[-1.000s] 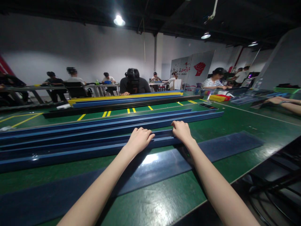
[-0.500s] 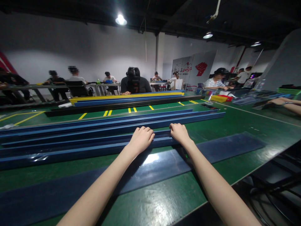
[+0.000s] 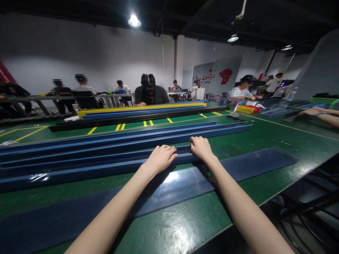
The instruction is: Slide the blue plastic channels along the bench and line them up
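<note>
My left hand [image 3: 160,157] rests on the near blue channel strip [image 3: 87,169], fingers curled over its top edge. My right hand [image 3: 201,147] grips the same strip a little to the right, near its right end, fingers hooked over the far edge. A flat dark blue strip [image 3: 254,163] lies on the green table [image 3: 182,218] beneath my forearms. Behind the gripped strip lie longer blue channel strips [image 3: 148,138], running left to right.
Farther back lie yellow, blue and black long strips [image 3: 143,110]. Yellow floor-type markings [image 3: 147,124] cross the table. A person in black [image 3: 149,91] sits opposite, others sit at tables behind. Another person's forearm [image 3: 321,114] rests at right. The table edge drops at lower right.
My left hand has slid slightly right and down along the strip; my right hand has edged left. The two hands are closer together.
</note>
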